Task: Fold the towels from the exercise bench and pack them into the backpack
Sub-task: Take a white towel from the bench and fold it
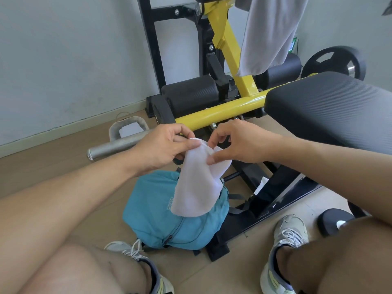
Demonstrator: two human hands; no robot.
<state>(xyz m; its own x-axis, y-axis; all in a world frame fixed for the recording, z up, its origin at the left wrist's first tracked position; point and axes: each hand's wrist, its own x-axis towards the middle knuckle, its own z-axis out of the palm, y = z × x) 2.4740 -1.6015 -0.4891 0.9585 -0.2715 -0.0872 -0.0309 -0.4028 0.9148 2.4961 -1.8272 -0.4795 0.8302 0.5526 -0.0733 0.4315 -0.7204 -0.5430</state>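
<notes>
A small white towel (195, 183) hangs folded in the air between my hands, its lower end dangling over the teal backpack (161, 217) on the floor. My left hand (163, 148) pinches the towel's top left edge. My right hand (235, 144) pinches the top right edge between thumb and forefinger. A second, grey-white towel (269, 35) hangs draped from the top of the machine at the upper right. The black padded exercise bench (331, 102) stretches out on the right.
The yellow and black machine frame (220, 109) stands behind my hands, with black roller pads and a weight plate (335, 61) at the far right. A metal bar handle (118, 143) lies on the wooden floor at left. My knees and sneakers frame the backpack.
</notes>
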